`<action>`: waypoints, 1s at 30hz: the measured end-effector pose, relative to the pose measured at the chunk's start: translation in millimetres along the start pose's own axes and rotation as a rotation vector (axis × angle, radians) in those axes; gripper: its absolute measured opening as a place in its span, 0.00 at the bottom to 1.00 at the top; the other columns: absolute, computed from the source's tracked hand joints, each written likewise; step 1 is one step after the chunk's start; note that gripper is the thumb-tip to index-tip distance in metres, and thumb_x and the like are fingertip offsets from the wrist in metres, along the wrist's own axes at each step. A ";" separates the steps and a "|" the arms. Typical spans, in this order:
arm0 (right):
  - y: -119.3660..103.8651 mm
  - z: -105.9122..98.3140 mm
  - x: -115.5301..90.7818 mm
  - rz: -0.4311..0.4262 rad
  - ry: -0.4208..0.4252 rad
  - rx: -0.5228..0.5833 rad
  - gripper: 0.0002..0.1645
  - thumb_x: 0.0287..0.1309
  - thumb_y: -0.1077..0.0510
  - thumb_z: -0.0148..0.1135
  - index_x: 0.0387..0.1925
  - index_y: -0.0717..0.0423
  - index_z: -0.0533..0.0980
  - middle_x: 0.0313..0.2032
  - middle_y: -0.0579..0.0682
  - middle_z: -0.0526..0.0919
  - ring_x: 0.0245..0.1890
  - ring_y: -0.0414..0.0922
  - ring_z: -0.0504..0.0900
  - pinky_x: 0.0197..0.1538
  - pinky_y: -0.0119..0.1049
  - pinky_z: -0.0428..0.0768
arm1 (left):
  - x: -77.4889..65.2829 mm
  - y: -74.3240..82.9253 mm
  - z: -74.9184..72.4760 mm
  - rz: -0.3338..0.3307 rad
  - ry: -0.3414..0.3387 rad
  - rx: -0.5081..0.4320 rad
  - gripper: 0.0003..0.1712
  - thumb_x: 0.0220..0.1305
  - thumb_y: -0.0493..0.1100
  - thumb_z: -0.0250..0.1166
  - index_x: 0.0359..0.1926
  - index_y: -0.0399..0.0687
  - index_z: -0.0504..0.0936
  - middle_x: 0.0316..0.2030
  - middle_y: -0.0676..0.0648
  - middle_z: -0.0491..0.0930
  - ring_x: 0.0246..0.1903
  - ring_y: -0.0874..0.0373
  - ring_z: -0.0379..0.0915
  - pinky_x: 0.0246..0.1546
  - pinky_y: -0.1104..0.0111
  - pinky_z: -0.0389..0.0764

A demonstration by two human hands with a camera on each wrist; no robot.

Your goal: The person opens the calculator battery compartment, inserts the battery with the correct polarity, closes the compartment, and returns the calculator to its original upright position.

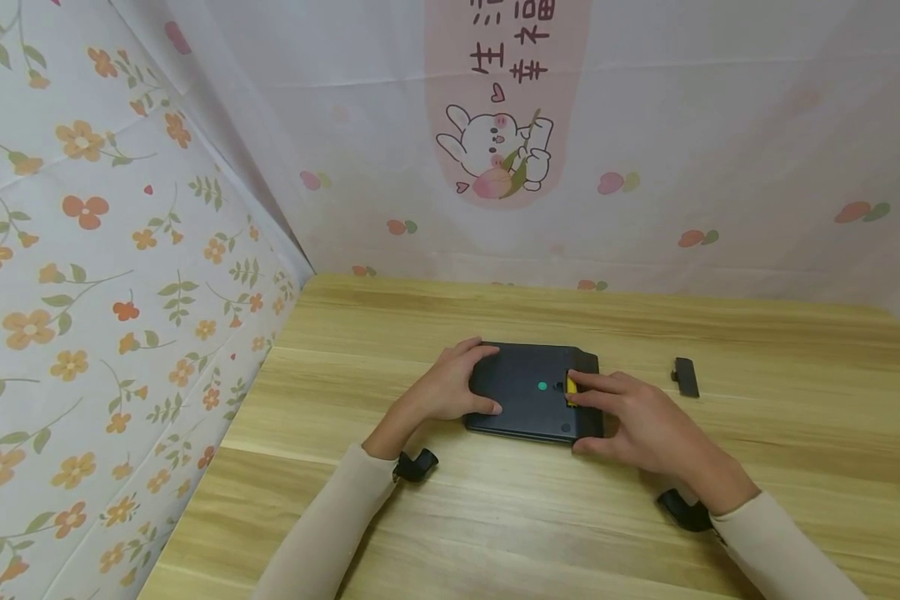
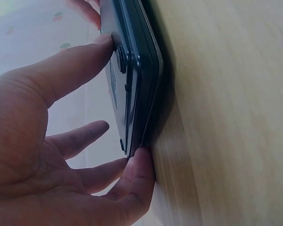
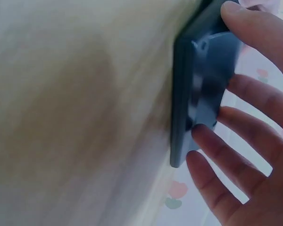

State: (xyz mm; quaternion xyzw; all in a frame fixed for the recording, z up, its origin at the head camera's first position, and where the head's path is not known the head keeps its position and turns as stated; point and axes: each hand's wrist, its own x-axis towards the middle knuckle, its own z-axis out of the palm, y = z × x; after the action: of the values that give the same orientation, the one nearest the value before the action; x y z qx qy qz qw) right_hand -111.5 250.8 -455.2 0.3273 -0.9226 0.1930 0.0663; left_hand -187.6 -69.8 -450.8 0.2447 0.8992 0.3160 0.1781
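The counter [image 1: 810, 450] is running out past the head view's lower edge. Lying on it is a flat black device [image 1: 513, 383], dull-faced, bearing a green dot [image 1: 542, 386], its underside staying hidden. The left hand [image 1: 450, 385] is covering the left end, fingers clamped on the edges. The right hand [image 1: 645, 422] is reaching over the other end, fingers apart, two touching a yellow piece. A black tab [image 1: 687, 377] is lying to the right. The yellow piece [image 1: 571, 388], partly covered, is apparently sitting sunk in the device.
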 end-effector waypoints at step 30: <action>0.5 -16.2 14.1 0.086 -0.129 0.095 0.37 0.60 0.46 0.85 0.68 0.53 0.83 0.70 0.55 0.79 0.66 0.60 0.81 0.59 0.60 0.84 | -0.1 -0.8 0.8 -0.001 0.004 -0.006 0.52 0.65 0.49 0.82 0.84 0.49 0.68 0.86 0.37 0.52 0.83 0.31 0.49 0.77 0.39 0.63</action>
State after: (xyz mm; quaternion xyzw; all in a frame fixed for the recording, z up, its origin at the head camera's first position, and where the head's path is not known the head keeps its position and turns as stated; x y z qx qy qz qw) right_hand -122.8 249.5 -437.0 0.3017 -0.9281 0.2176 -0.0173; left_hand -187.4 -70.1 -451.9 0.2431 0.8987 0.3190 0.1771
